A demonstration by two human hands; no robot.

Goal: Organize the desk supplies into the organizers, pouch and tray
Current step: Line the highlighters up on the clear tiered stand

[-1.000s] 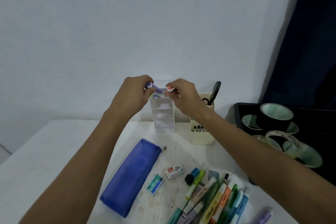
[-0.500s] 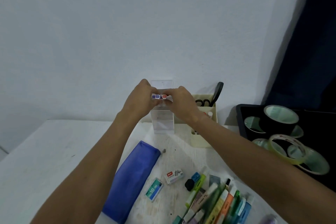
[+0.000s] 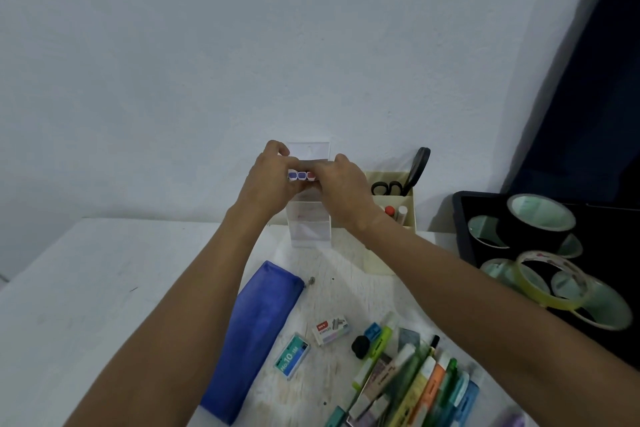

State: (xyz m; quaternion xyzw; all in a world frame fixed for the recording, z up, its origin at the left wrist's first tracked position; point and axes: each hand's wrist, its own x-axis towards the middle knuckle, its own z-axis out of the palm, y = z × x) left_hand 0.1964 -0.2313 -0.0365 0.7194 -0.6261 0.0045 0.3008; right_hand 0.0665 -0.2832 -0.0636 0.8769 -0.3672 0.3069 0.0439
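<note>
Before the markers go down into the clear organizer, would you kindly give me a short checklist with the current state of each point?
1. Both hands hold the markers: ok. The left hand and right hand pinch the bundle of markers between them.
2. Marker ends level: ok, two blue caps and a red one sit in a row.
3. Bundle over the clear organizer: ok, it is held just above its top.
4. Free room in the top compartment: cannot tell, the hands hide it.
5. Beige organizer with the scissors out of the way: ok, it stands to the right.
</note>
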